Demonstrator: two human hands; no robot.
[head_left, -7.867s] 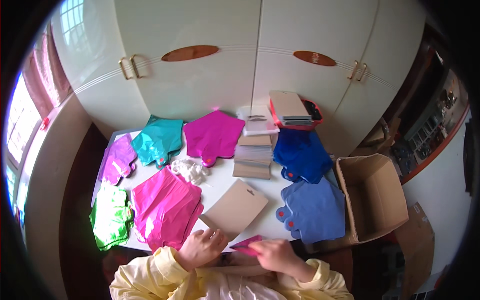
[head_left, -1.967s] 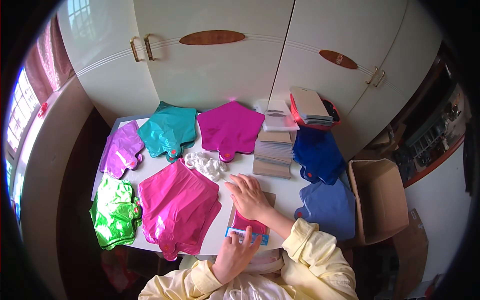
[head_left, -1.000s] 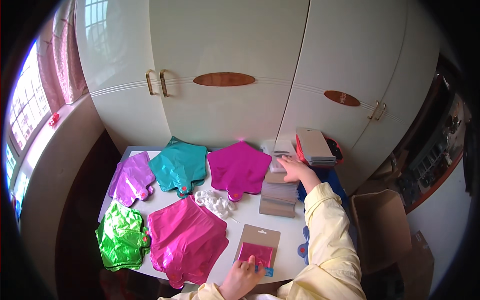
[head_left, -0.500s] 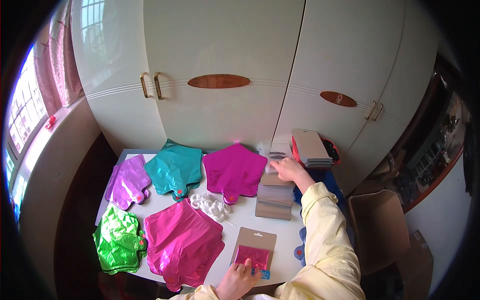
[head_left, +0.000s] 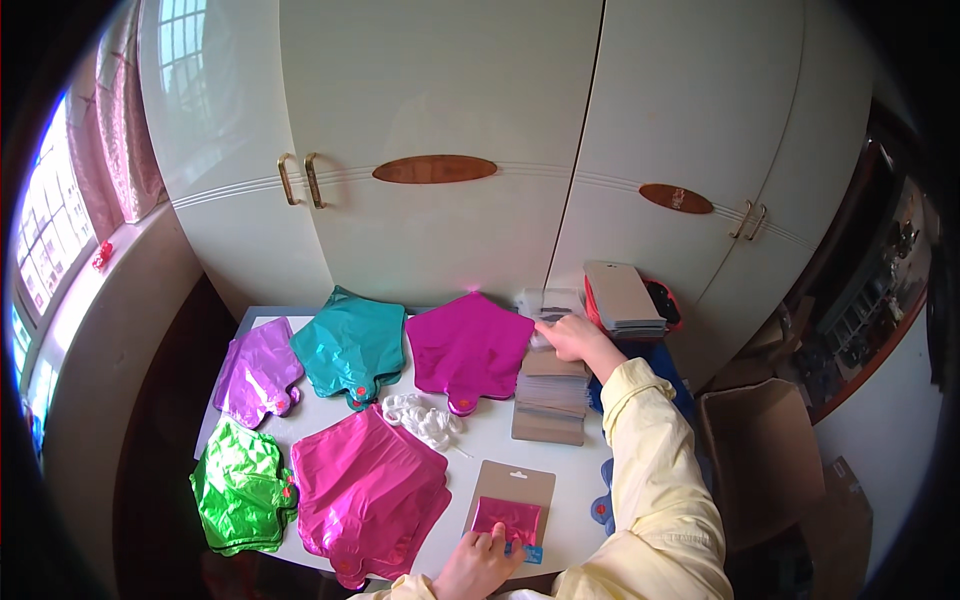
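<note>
On the white tabletop (head_left: 572, 500), my half-open left hand (head_left: 478, 566) presses a folded pink foil packet (head_left: 513, 514), likely against slipping; my curled right hand (head_left: 573, 338), grip unclear, meets clear plastic sleeves (head_left: 552, 300).

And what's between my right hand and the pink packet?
In the head view: the card stack, then a strip of bare table, then the top of the backing card under the packet.

pale cabinet (head_left: 440, 90), brass handles (head_left: 314, 182), pink curtain (head_left: 125, 120)

No wording is legible (the blue label (head_left: 534, 554) is partly covered).
</note>
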